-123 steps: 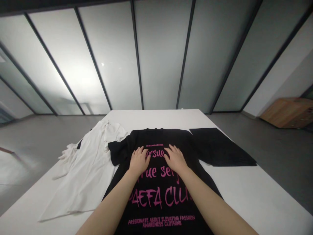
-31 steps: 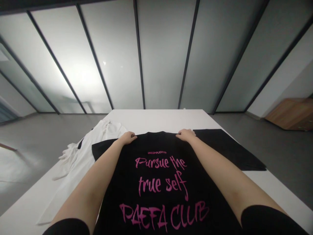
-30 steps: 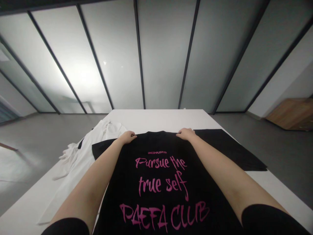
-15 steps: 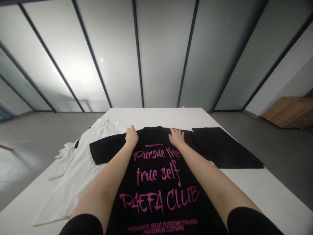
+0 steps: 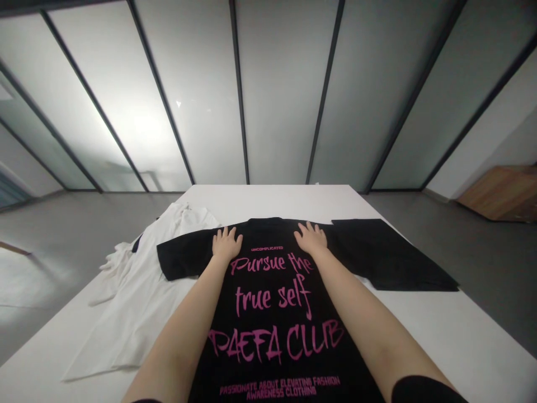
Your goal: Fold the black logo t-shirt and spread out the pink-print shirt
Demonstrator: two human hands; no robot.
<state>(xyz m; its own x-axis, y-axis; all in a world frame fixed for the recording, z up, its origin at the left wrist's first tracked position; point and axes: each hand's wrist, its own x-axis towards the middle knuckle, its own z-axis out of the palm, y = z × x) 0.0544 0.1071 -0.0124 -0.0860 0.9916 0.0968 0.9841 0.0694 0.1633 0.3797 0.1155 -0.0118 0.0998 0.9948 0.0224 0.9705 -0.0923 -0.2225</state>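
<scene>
The left hand (image 5: 226, 244) and right hand (image 5: 310, 238) lie spread flat, fingers apart, just below the collar of a black T-shirt (image 5: 272, 341) (pink lettering, "Pursue the true self") laid out on the white desk (image 5: 423, 336). A rumpled white garment (image 5: 130, 313) lies at 9 o'clock.

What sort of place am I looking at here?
Probably a plain studio or workroom for handling clothes: a long white table, a black printed T-shirt spread flat, and frosted glass panels in dark frames.
</scene>
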